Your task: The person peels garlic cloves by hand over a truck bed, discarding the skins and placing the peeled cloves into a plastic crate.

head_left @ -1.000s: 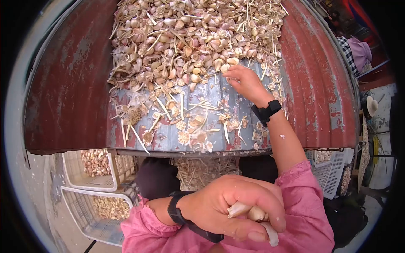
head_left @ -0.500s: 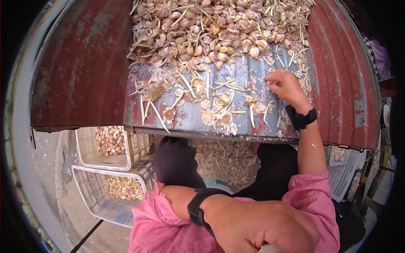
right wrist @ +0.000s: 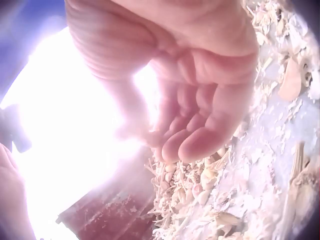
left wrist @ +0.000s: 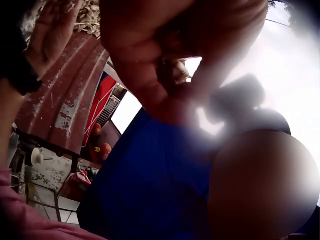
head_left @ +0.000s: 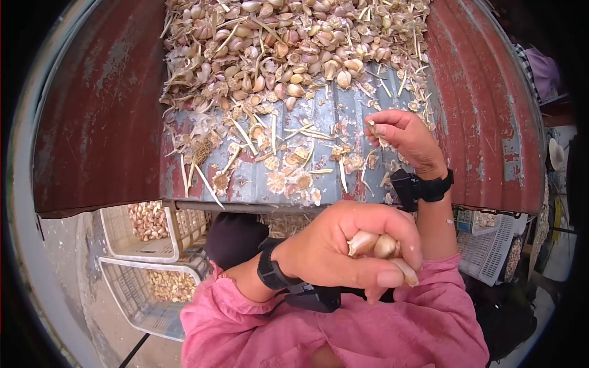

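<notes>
In the head view the left hand [head_left: 350, 245] curls round several garlic cloves [head_left: 385, 246], held in front of the pink-sleeved body. Over the right part of the metal table [head_left: 362, 184] the right hand [head_left: 408, 138] pinches a small pale piece [head_left: 372, 125] between thumb and fingertips. Beyond both hands lies a heap of garlic cloves and husks [head_left: 276, 49]. The left wrist view shows the left hand [left wrist: 170, 50] curled, with a clove [left wrist: 176, 70] partly visible inside. In the right wrist view, glare hides the right hand's [right wrist: 185, 90] thumb tip.
Dry stems and root discs [head_left: 288, 181] lie scattered on the table's near part. Two crates of cloves stand at the lower left, an upper one [head_left: 173, 230] and a lower one [head_left: 132, 310]. A grey crate [head_left: 488, 254] is at the right.
The right hand has come back from the heap's near edge, and a small piece now shows in its fingertips. The left hand dipped low in view, then rose, still gripping cloves.
</notes>
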### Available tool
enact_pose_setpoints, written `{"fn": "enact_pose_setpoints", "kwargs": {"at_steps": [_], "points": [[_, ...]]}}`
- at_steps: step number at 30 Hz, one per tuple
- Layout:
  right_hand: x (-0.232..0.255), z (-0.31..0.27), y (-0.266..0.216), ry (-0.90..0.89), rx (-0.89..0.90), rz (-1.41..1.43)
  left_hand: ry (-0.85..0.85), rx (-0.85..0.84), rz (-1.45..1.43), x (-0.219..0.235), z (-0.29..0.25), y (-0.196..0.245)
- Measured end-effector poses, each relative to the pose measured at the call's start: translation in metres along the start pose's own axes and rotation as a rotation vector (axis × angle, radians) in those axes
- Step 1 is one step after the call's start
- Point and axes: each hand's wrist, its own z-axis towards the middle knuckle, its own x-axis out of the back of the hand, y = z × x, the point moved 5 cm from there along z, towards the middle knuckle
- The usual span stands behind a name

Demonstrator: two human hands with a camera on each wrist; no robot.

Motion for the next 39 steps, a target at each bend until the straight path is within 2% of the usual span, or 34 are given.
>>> {"fn": "enact_pose_setpoints", "kwargs": {"at_steps": [2,4,5,7,8,10,12,15,17,18,20,21,23,24,28,30,32,33,37,38,39], "points": [[-0.006,-0.009,-0.011,-0.023,0.005,0.070,0.215,-0.054,-0.231,0.037,0.004,-0.007],[-0.015,-0.017,-0.021,-0.065,0.014,0.149,0.581,-0.152,-0.170,0.071,0.001,-0.008],[-0.017,-0.023,-0.029,-0.070,0.052,0.103,0.565,-0.154,-0.162,0.078,0.003,-0.008],[-0.032,-0.041,-0.049,-0.047,0.156,0.043,0.827,-0.275,-0.209,0.101,-0.009,0.000],[-0.045,-0.057,-0.064,-0.021,0.213,0.028,0.823,-0.270,-0.196,0.103,-0.009,0.001],[-0.074,-0.088,-0.098,-0.258,0.393,0.059,0.894,-0.336,-0.120,0.107,-0.015,0.005],[-0.102,-0.104,-0.121,-0.751,0.468,0.184,0.903,-0.313,-0.088,0.107,-0.014,-0.001],[-0.114,-0.135,-0.121,-0.704,0.596,0.295,0.913,-0.246,-0.067,0.102,-0.009,-0.009],[-0.114,-0.142,-0.115,-0.354,0.788,0.346,0.884,-0.203,-0.054,0.102,-0.008,-0.014],[-0.111,-0.138,-0.116,-0.356,0.796,0.366,0.849,-0.195,-0.059,0.103,-0.008,-0.018],[-0.113,-0.136,-0.122,-0.493,0.836,0.180,0.876,-0.173,-0.069,0.104,-0.011,-0.023],[-0.115,-0.137,-0.125,-0.488,0.836,0.189,0.870,-0.161,-0.096,0.105,-0.007,-0.026],[-0.113,-0.135,-0.129,-0.290,0.829,0.243,0.887,-0.128,-0.080,0.105,-0.007,-0.030],[-0.112,-0.135,-0.129,-0.288,0.828,0.246,0.883,-0.112,-0.065,0.104,-0.005,-0.031],[-0.116,-0.138,-0.122,-0.322,0.792,0.238,0.890,-0.106,-0.094,0.104,-0.006,-0.035],[-0.114,-0.137,-0.119,-0.335,0.751,0.263,0.797,-0.128,-0.207,0.106,-0.006,-0.038],[-0.116,-0.134,-0.122,-0.455,0.788,0.178,0.800,-0.116,-0.217,0.105,-0.006,-0.038],[-0.115,-0.130,-0.123,-0.460,0.786,0.173,0.803,-0.108,-0.218,0.105,-0.007,-0.037],[-0.113,-0.107,-0.127,-0.229,0.633,-0.466,0.769,-0.139,-0.304,0.097,-0.006,-0.027],[-0.114,-0.092,-0.115,0.023,0.626,-0.729,0.827,-0.124,-0.348,0.093,-0.005,-0.023],[-0.114,-0.072,-0.099,0.098,0.649,-0.897,0.881,-0.104,-0.398,0.090,-0.004,-0.022]]}}
